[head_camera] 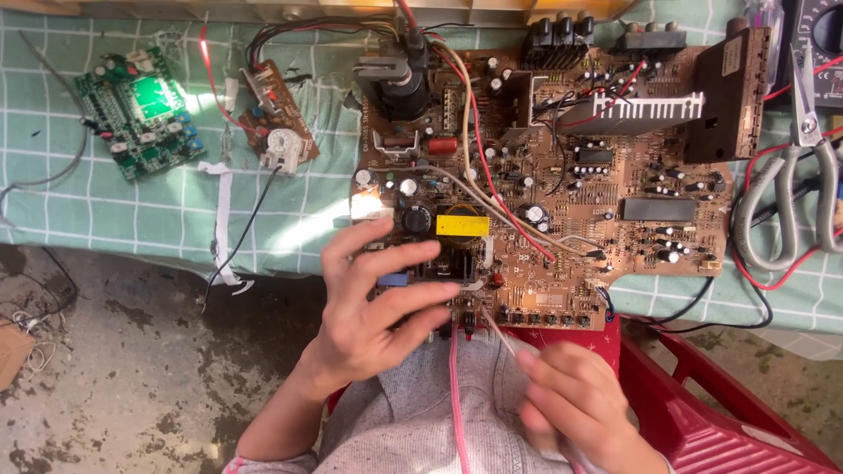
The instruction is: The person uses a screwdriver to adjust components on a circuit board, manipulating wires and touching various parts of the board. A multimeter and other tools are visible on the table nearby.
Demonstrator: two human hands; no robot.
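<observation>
- Workbench covered with a pale green checked cloth (105,211), front edge hanging over the floor.
- Bare concrete floor (132,377), stained and cracked, lower left.
- Red plastic chair (702,412), lower right.
- Strong sunlight across the cloth's left half.

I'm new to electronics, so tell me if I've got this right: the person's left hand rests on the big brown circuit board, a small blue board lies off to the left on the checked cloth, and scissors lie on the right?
Nearly. The small board on the checked cloth is green, not blue, as the head view shows. The rest holds: the left hand rests on the big brown circuit board, and the scissors lie on the right.
</observation>
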